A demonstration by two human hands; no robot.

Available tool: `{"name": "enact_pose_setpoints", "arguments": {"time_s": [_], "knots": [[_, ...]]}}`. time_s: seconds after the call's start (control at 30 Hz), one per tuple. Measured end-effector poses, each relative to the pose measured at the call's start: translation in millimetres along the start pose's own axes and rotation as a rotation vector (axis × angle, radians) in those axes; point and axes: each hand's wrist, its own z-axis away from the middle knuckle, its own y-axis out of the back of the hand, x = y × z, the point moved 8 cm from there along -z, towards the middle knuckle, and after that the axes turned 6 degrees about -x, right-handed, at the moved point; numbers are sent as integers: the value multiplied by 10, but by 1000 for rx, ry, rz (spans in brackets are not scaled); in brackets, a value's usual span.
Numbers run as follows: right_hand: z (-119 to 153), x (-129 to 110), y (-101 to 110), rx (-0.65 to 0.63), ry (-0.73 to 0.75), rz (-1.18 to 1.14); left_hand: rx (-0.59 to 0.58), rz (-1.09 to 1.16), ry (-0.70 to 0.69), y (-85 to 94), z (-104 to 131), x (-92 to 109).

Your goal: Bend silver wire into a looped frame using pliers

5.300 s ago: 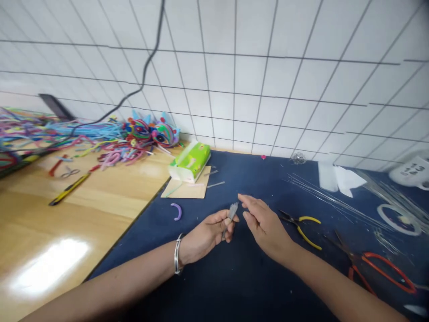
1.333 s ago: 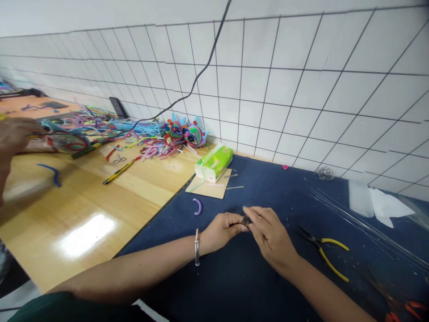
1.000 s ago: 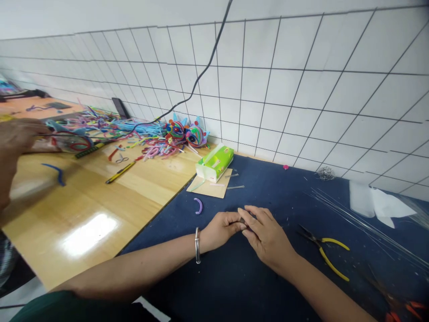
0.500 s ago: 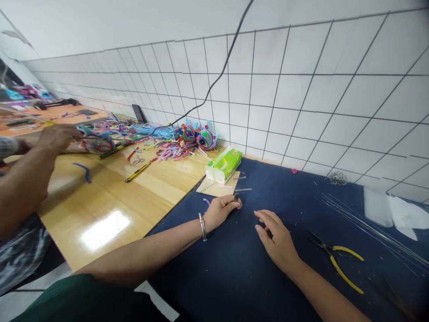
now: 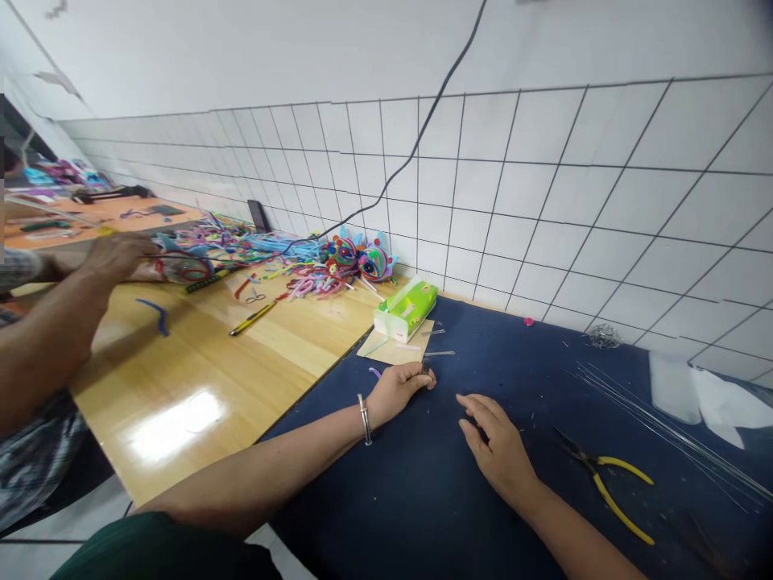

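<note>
My left hand (image 5: 399, 388), with a silver bangle at the wrist, is closed on a small dark object (image 5: 425, 367) that shows between thumb and fingers. It rests over the dark blue mat (image 5: 392, 499), just below the green tissue pack (image 5: 411, 308) and a tan card (image 5: 386, 348). To its right, my right hand (image 5: 498, 443) hovers above the mat, fingers slightly bent and apart, holding nothing that I can see. Pliers with yellow handles (image 5: 616, 491) lie open to the right of my right hand.
Thin wires (image 5: 664, 427) and clear plastic (image 5: 675, 387) lie at the right. A wire coil (image 5: 604, 336) sits by the wall. On the wooden table are a yellow cutter (image 5: 252, 319) and colourful fuzzy stems (image 5: 314, 278). Another person's arm (image 5: 60, 322) reaches in at the left.
The view has tilted up slightly, so most things appear a little lower. Both hands keep nearly the same pose and place over the mat.
</note>
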Motion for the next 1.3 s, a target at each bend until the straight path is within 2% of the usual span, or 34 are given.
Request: {"name": "enact_pose_setpoints", "arguments": {"time_s": [0.23,0.53,0.7,0.8,0.83,0.93,1.1,1.3], "knots": [[1,-133,-41,-37,106,184,-10,-24,-12,-21,4,40],[-6,-127,-91,-84,105,232,17,-101,-45,-54,11,47],[-21,-118,-125,-118,109,255,27,-218,-57,85,-4,138],[-22,-112,-126,-119,112,250,-57,-389,-52,221,0,233],[-22,-108,-126,-115,113,249,-164,-654,-47,190,12,244],[-24,-91,-137,-113,113,246,-287,-910,7,199,67,228],[-21,-85,-146,-113,112,242,-327,-1133,92,75,111,197],[-25,-106,-132,-138,110,211,-351,-1274,120,-20,118,169]]}}
